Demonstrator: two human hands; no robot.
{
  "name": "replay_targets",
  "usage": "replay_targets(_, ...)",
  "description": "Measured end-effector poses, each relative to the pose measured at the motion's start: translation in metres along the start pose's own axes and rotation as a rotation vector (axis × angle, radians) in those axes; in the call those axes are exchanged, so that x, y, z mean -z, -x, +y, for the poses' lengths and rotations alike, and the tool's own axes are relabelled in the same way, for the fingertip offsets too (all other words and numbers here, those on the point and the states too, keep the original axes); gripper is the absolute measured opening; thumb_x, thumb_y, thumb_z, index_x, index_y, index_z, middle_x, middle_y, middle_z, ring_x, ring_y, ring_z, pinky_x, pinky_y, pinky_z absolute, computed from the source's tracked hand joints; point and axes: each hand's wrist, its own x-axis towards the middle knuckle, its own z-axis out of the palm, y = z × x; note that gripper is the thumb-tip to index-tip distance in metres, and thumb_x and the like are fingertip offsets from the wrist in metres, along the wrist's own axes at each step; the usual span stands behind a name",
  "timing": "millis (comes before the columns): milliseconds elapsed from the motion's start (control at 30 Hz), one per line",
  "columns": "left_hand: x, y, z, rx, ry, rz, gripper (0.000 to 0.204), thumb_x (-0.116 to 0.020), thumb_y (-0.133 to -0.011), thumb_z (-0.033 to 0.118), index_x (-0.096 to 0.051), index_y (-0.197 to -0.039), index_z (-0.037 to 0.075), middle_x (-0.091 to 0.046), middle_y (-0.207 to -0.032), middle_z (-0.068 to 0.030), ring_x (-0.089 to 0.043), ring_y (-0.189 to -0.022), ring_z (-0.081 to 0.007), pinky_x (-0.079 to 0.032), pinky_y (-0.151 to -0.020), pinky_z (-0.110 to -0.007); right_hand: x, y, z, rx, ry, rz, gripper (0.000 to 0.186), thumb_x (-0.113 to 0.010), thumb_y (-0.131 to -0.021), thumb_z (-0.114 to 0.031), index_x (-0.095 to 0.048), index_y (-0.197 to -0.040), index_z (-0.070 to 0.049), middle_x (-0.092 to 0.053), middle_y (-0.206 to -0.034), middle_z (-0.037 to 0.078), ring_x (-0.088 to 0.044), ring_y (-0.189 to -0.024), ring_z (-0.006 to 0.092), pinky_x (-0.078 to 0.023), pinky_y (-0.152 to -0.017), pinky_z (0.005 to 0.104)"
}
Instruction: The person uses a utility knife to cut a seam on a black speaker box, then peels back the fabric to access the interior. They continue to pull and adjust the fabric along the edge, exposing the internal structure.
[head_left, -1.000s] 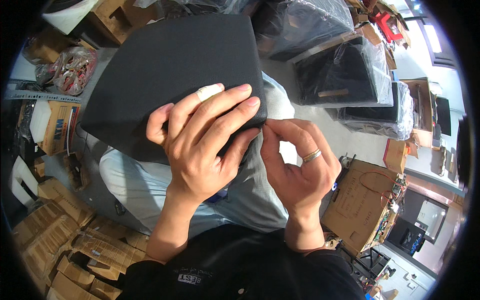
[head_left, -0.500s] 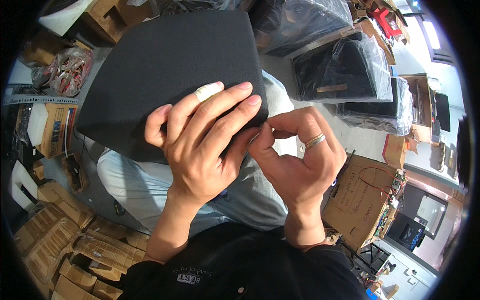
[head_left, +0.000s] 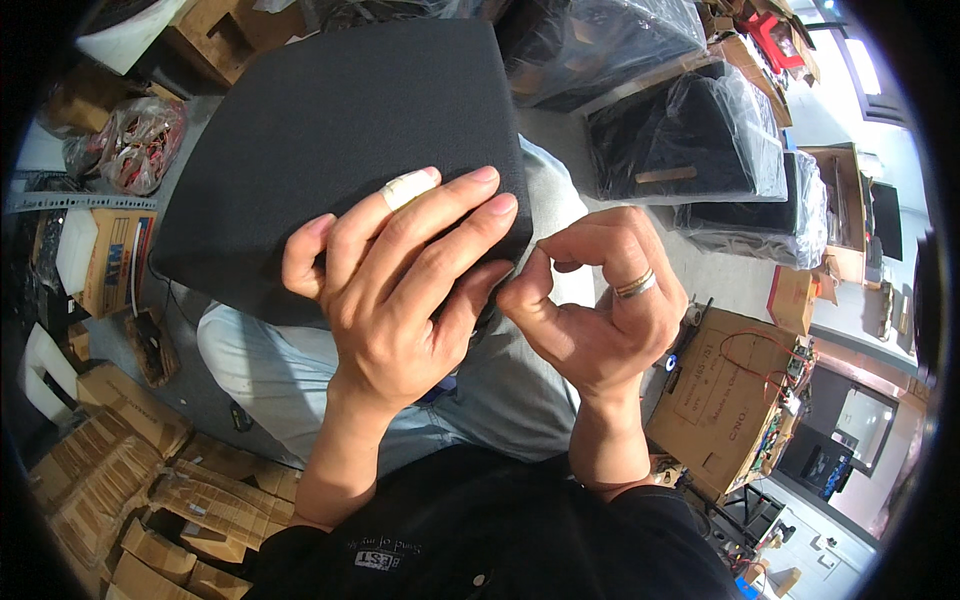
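Observation:
A large black box with a finely textured covering (head_left: 350,110) rests across my lap, its near right corner under my hands. My left hand (head_left: 385,300) grips that corner, fingers curved over the top face and thumb along the near side. White tape wraps one of its fingers. Just right of the corner, my right hand (head_left: 600,305) is closed in a pinch, thumb and index finger close together. Whatever lies between those fingertips is too small or hidden to make out. A ring (head_left: 635,284) sits on one right finger.
Plastic-wrapped black boxes (head_left: 685,140) stand at the far right. A cardboard carton (head_left: 715,395) with wires and parts on it is near right. Flattened cardboard (head_left: 215,500) lies near left. A clear bag of wires (head_left: 140,145) sits far left.
My left hand has shifted slightly left on the box. My right hand's pinch has altered slightly, with its thumb now a little apart from the left thumb.

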Motion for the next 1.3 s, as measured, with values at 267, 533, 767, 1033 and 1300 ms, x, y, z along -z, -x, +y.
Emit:
replay_targets(267,-0.001,0.000,0.004,0.064,0.035,0.004,0.026,-0.074,-0.100,0.037,-0.083,-0.121,0.025,-0.080,-0.125,0.0114,-0.066,-0.119,-0.0110,-0.020,-0.118,-0.039,-0.002,0.001,0.009,-0.005,-0.099,-0.002,0.019,-0.076,-0.068,0.005,-0.064,-0.080,-0.002,-0.066,-0.074,0.006,-0.063,-0.065,0.0163,-0.049,-0.062,0.0286)
replay_targets(533,0.004,0.001,0.002,-0.007,-0.012,-0.011,0.032,-0.080,-0.095,0.034,-0.080,-0.123,0.018,-0.079,-0.130,0.0046,-0.066,-0.125,-0.0172,-0.029,-0.113,-0.038,-0.002,0.002,0.014,-0.056,-0.149,0.042,0.017,-0.077,-0.070,0.003,-0.063,-0.079,-0.001,-0.066,-0.073,0.006,-0.062,-0.066,0.0138,-0.047,-0.062,0.0271)
replay_targets(767,0.005,0.004,-0.002,0.015,-0.011,-0.005,0.029,-0.078,-0.095,0.038,-0.082,-0.119,0.023,-0.080,-0.126,0.0088,-0.066,-0.120,-0.0140,-0.023,-0.116,-0.037,0.005,0.015,0.032,-0.145,-0.228,0.123,0.013,-0.069,-0.071,0.003,-0.058,-0.077,-0.002,-0.060,-0.071,0.007,-0.061,-0.061,0.0192,-0.049,-0.059,0.0302)
replay_targets(1033,0.017,0.012,-0.013,-0.037,0.045,0.091,0.035,-0.077,-0.090,0.030,-0.073,-0.122,0.015,-0.078,-0.126,-0.0023,-0.066,-0.118,-0.0223,-0.035,-0.109,-0.038,-0.001,0.206,0.225,-0.894,0.087,-0.072,0.024,-0.052,-0.100,-0.015,-0.053,-0.080,-0.001,-0.051,-0.066,0.005,-0.050,-0.064,0.0114,-0.044,-0.061,0.0313)
replay_targets(1300,0.030,0.025,-0.018,-0.010,0.094,0.096,0.039,-0.073,-0.089,0.023,-0.064,-0.124,0.011,-0.074,-0.128,-0.0108,-0.056,-0.122,-0.0261,-0.045,-0.110,-0.041,-0.047,0.382,0.281,-1.145,0.295,-0.649,0.035,-0.062,-0.100,-0.029,-0.078,-0.100,0.002,-0.075,-0.095,0.031,-0.074,-0.096,0.0505,-0.059,-0.085,0.0551)
